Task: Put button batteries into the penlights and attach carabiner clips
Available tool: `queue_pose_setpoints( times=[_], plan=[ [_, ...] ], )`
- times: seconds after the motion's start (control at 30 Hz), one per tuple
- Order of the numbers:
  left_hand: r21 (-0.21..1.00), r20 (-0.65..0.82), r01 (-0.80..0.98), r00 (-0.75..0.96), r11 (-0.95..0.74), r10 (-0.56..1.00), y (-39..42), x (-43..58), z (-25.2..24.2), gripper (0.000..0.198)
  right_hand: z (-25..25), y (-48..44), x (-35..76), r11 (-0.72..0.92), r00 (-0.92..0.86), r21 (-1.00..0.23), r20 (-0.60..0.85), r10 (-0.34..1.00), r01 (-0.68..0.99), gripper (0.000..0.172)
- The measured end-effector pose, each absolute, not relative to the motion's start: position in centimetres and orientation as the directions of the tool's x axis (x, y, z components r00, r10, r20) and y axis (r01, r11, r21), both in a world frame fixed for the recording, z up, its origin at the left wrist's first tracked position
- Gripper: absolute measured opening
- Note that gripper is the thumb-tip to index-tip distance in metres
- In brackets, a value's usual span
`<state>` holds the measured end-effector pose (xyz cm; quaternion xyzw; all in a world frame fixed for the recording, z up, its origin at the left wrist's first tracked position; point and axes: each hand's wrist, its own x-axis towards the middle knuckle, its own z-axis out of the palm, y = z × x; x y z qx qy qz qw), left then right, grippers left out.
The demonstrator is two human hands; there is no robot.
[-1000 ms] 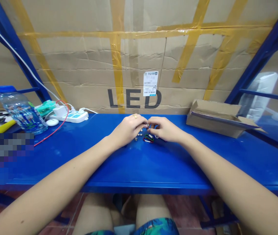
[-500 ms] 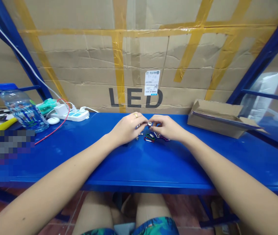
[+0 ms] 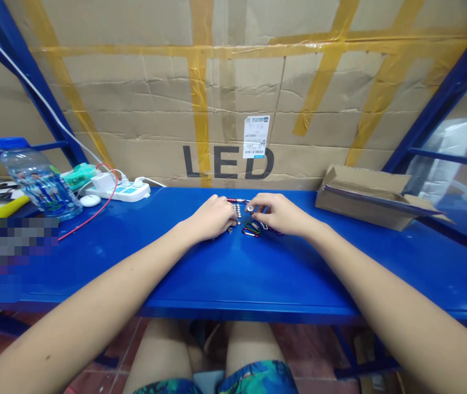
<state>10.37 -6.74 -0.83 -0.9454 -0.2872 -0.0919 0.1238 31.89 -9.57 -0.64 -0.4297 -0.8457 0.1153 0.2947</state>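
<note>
My left hand (image 3: 212,216) rests on the blue shelf (image 3: 233,273) with its fingers curled down over several small silver parts (image 3: 237,210). My right hand (image 3: 280,214) pinches a small round silver piece (image 3: 251,208) between thumb and fingertips. A thin red stick (image 3: 237,201) lies just behind the hands. Small coloured carabiner clips (image 3: 252,230), red and green, lie on the shelf in front of my right hand's fingers.
A water bottle (image 3: 40,183), a white power strip (image 3: 124,191) with a red cable, and a white mouse (image 3: 90,201) sit at the left. An open flat cardboard box (image 3: 373,197) lies at the right. A taped cardboard wall marked LED (image 3: 229,162) stands behind.
My left hand has dropped from the pinch with the right hand to the shelf, fingers curling over the small parts. The red stick now shows behind the hands.
</note>
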Motion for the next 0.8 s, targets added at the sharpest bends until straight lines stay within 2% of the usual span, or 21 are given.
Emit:
queue_pose_setpoints(
  times=[0.07,0.13,0.3,0.37,0.47,0.53,0.63,0.8],
  plan=[
    [-0.167,0.239,0.567,0.817,-0.806,0.525,-6.8,10.5,-0.8,0.020,-0.6,-9.6,31.8,0.614,-0.468,-0.440,0.402,0.787,0.655,0.019],
    [-0.105,0.231,0.596,0.793,-0.796,0.563,-6.7,10.6,-0.7,0.017,-0.6,-9.7,31.8,0.621,-0.475,-0.439,0.403,0.782,0.650,0.018],
    [0.171,0.173,0.663,0.708,-0.729,0.684,-6.5,10.1,0.1,0.006,-0.5,-9.8,31.7,0.632,-0.485,-0.410,0.413,0.771,0.657,0.014],
    [0.206,0.263,0.634,0.698,-0.745,0.666,-6.5,9.8,0.4,0.006,-0.5,-9.8,31.7,0.633,-0.491,-0.401,0.406,0.770,0.662,0.014],
    [0.229,0.488,0.535,0.660,-0.813,0.571,-6.7,9.7,0.6,0.007,-0.4,-9.9,31.8,0.624,-0.490,-0.408,0.391,0.779,0.667,0.016],
    [0.241,0.573,0.468,0.638,-0.850,0.514,-7.1,9.8,0.7,0.007,-0.4,-10.0,31.8,0.611,-0.482,-0.424,0.377,0.790,0.669,0.017],
    [0.219,0.621,0.406,0.644,-0.887,0.447,-7.6,10.2,0.4,0.009,-0.2,-10.1,31.6,0.608,-0.489,-0.436,0.362,0.794,0.664,0.016],
    [0.102,0.674,0.345,0.666,-0.933,0.319,-7.6,10.5,-0.2,0.013,-0.1,-10.3,31.4,0.616,-0.495,-0.437,0.368,0.787,0.655,0.013]
  ],
)
